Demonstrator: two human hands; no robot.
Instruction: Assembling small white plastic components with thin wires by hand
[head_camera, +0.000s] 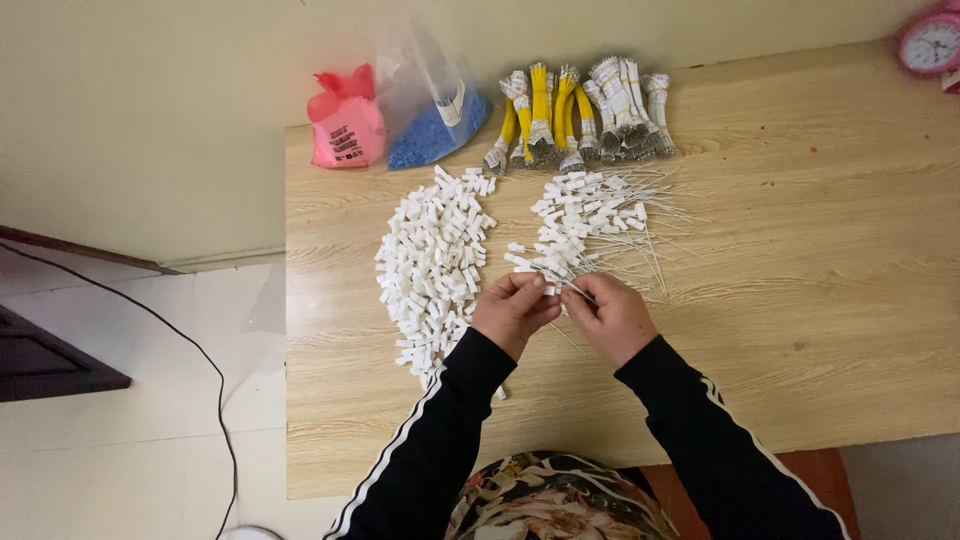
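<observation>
Left hand (513, 312) and right hand (610, 318) pinch shut on one small white plastic connector (545, 284). Mid-assembly, I'd say. Next needs a thin wire (655, 262) seated squarely.

A pink plastic bag (346, 122) and a clear bag of blue pellets (435, 112) sit at eleven o'clock on the wooden table (800, 280); a pink alarm clock (931, 43) at two; a black cable (190, 350) crosses the floor at eight
</observation>
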